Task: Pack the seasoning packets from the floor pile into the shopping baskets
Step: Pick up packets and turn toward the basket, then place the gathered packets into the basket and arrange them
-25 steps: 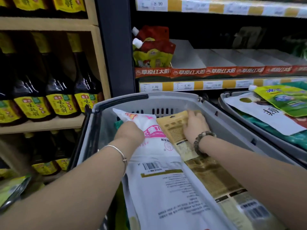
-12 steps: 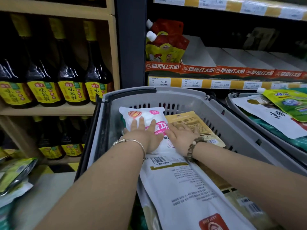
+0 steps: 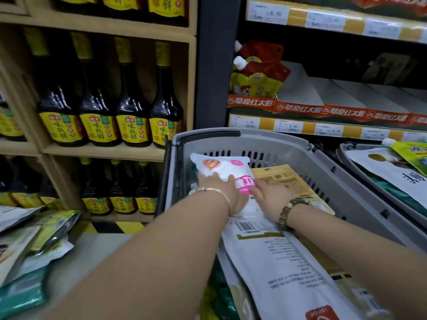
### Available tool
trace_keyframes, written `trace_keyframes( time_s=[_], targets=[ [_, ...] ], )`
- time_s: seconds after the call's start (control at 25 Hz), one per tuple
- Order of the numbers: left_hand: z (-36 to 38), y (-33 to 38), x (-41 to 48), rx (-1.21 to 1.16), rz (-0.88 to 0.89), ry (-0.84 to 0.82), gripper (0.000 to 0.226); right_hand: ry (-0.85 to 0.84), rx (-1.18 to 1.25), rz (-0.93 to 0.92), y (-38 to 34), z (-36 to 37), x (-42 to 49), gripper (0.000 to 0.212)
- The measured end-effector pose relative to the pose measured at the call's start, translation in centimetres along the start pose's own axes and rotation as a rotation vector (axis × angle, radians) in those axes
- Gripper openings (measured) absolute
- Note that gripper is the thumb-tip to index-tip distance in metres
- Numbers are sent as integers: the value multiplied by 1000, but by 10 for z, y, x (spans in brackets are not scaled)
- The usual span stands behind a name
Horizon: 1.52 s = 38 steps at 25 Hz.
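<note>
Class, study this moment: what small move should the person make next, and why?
Probably lift both hands and reach for the floor pile, where packets remain. The left hand and right hand lie flat on the white packet and tan packet, already inside the grey basket.

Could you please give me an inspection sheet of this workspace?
Surface: pale floor.
Job's things: white-and-pink packet, tan packet and long white packet lie in the grey basket; second basket at right holds packets; floor pile at left.
Clutter: nothing seen.
Hands: left hand flat on the white-and-pink packet; right hand flat beside it.
Cables: nothing seen.
Surroundings: soy sauce bottles on wooden shelves; red-and-yellow pouches.
</note>
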<state>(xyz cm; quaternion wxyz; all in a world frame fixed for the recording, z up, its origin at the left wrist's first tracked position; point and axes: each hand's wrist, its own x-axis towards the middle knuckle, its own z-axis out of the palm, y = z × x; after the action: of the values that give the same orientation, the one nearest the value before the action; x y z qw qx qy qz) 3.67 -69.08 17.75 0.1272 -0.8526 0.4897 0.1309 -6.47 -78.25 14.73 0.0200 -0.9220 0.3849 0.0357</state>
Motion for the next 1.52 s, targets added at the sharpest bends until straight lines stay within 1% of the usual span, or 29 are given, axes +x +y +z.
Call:
trace_keyframes(
  time_s=[0.08, 0.12, 0.16, 0.2, 0.28, 0.36, 0.44, 0.52, 0.6, 0.72, 0.8, 0.88, 1.0, 1.08, 1.24, 1.36, 1.44, 1.52],
  targets=[
    [-14, -8, -14, 336, 3, 34, 62, 66, -49, -29, -10, -17, -2, 46],
    [-19, -15, -22, 472, 17, 108, 60, 103, -67, -46, -15, -27, -4, 47],
    [-24, -25, -31, 536, 38, 229, 57, 140, -63, -63, -21, -37, -7, 49],
    [-25, -38, -38, 496, 63, 371, 53, 175, -43, -79, -29, -47, -10, 51],
    [-23, -73, -55, 251, 68, 599, 48, 242, 6, -127, -51, -66, -16, 55],
    [-18, -116, -72, 45, 36, 718, 48, 304, 70, -193, -83, -83, -22, 57],
    [-7, -164, -83, -70, 3, 758, 46, 363, 90, -266, -124, -97, -26, 58],
    [12, -216, -92, -108, -52, 758, 44, 371, -13, -344, -171, -103, -27, 60],
    [37, -269, -99, -129, -124, 738, 44, 322, -138, -401, -228, -98, -24, 62],
    [91, -332, -100, -234, -270, 642, 42, 252, -203, -439, -309, -76, -14, 58],
    [144, -370, -107, -309, -379, 549, 41, 167, -226, -447, -367, -52, -9, 58],
    [193, -400, -116, -328, -419, 452, 45, 74, -247, -454, -418, -20, -3, 61],
    [238, -451, -125, -284, -502, 427, 46, -14, -256, -492, -487, 30, 8, 58],
    [254, -477, -127, -341, -573, 421, 45, -51, -256, -521, -519, 57, 12, 54],
    [280, -504, -119, -359, -607, 392, 49, -72, -284, -613, -557, 101, 23, 52],
    [295, -516, -122, -377, -594, 418, 49, -52, -244, -565, -582, 132, 46, 56],
    [306, -524, -126, -454, -596, 427, 47, -43, -252, -538, -596, 152, 61, 59],
    [319, -531, -132, -555, -633, 380, 46, -36, -317, -555, -606, 171, 75, 62]
  ],
)
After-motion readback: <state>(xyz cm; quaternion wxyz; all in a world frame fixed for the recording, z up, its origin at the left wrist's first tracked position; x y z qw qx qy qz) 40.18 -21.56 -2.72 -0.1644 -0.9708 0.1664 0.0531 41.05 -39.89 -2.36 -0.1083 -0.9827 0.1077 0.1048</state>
